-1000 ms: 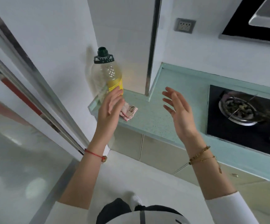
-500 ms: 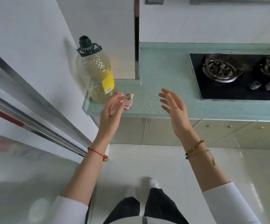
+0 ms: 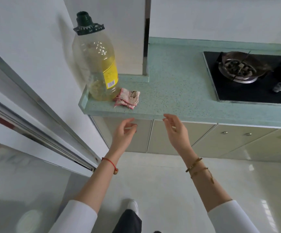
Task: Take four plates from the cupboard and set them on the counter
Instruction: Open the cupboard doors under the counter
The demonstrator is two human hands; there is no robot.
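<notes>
A pale green speckled counter (image 3: 170,91) runs across the view, with beige cupboard doors (image 3: 173,140) closed beneath it. No plates are in view. My left hand (image 3: 123,134) hovers in front of the leftmost cupboard door, just below the counter edge, fingers loosely curled and apart, holding nothing. My right hand (image 3: 176,132) hangs in front of the neighbouring door at the same height, fingers apart and empty. Both hands are a little apart from the doors.
A large oil bottle (image 3: 97,64) with a yellow label stands at the counter's left end beside a folded pink cloth (image 3: 128,100). A black gas hob (image 3: 254,76) lies at the right. A sliding door frame (image 3: 35,118) is at my left.
Both hands have dropped from above the counter's front edge to below it, in front of the cupboard doors. The view has tilted down and closer to the counter.
</notes>
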